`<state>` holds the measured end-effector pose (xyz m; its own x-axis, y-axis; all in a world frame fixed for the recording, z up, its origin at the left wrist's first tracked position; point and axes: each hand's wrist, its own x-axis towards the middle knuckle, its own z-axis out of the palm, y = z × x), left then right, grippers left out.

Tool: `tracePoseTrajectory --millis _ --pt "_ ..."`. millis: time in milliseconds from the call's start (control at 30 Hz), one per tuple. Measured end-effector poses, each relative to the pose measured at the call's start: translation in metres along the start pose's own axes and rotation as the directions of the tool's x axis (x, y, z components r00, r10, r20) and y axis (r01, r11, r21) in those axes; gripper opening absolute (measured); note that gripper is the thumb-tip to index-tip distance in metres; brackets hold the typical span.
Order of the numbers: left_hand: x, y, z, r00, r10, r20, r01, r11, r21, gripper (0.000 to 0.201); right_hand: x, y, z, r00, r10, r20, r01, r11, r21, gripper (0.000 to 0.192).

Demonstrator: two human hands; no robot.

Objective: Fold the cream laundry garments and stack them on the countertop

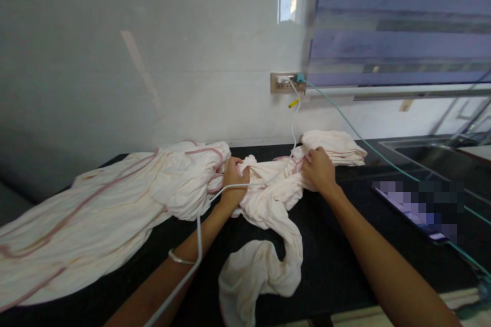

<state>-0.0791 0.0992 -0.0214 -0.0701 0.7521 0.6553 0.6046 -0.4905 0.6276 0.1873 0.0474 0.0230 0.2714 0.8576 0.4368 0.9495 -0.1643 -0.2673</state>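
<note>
A cream garment with pink piping [264, 199] lies bunched on the black counter. My left hand [235, 181] is closed on its left end, and my right hand [319, 167] pinches its upper right part. One long twisted piece of it, perhaps a sleeve or leg, trails toward the counter's front edge. Left of my left hand spreads a larger cream garment with pink piping [126, 199], loosely gathered. Just behind my right hand sits a folded stack of cream cloth [335, 145]. A white cable [199, 240] runs across my left wrist and over the cloth.
The black counter [326, 265] meets a glossy pale wall with a socket panel [275, 84]. From there a teal cable [356, 130] runs right, past a phone [410, 212] lying on the counter. A sink [441, 156] is at far right, under a purple-striped blind [402, 25].
</note>
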Motion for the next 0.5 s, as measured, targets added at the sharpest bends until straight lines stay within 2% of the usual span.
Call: tracePoseTrajectory --millis 133,200,267,333,400,467,500 --pt "0.002 0.002 -0.002 0.996 -0.086 -0.013 0.085 0.996 -0.034 0.014 0.003 0.006 -0.001 0.99 -0.004 -0.144 0.017 0.996 0.089 0.02" --pt "0.0 0.006 -0.002 0.997 -0.071 0.035 0.073 0.997 -0.039 0.017 0.003 0.004 0.003 0.982 -0.081 -0.168 0.108 0.981 0.16 0.02" --pt "-0.004 0.01 -0.002 0.993 -0.035 0.111 0.041 0.998 -0.054 0.029 0.0 -0.002 0.008 0.96 -0.219 -0.176 0.26 0.931 0.256 0.022" --pt "-0.009 0.015 -0.003 0.983 0.004 0.186 0.009 0.998 -0.067 0.038 -0.004 -0.012 0.013 0.902 -0.399 -0.163 0.431 0.83 0.355 0.023" --pt "-0.013 0.018 -0.003 0.973 0.029 0.229 -0.014 0.998 -0.069 0.04 -0.01 -0.021 0.016 0.815 -0.573 -0.091 0.549 0.712 0.438 0.022" --pt "-0.013 0.019 -0.003 0.973 0.058 0.223 -0.046 0.997 -0.06 0.04 -0.015 -0.028 0.021 0.717 -0.695 0.057 0.586 0.645 0.49 0.018" --pt "-0.012 0.018 -0.004 0.978 0.077 0.195 -0.071 0.997 -0.041 0.036 -0.016 -0.03 0.023 0.674 -0.724 0.147 0.582 0.643 0.498 0.016"
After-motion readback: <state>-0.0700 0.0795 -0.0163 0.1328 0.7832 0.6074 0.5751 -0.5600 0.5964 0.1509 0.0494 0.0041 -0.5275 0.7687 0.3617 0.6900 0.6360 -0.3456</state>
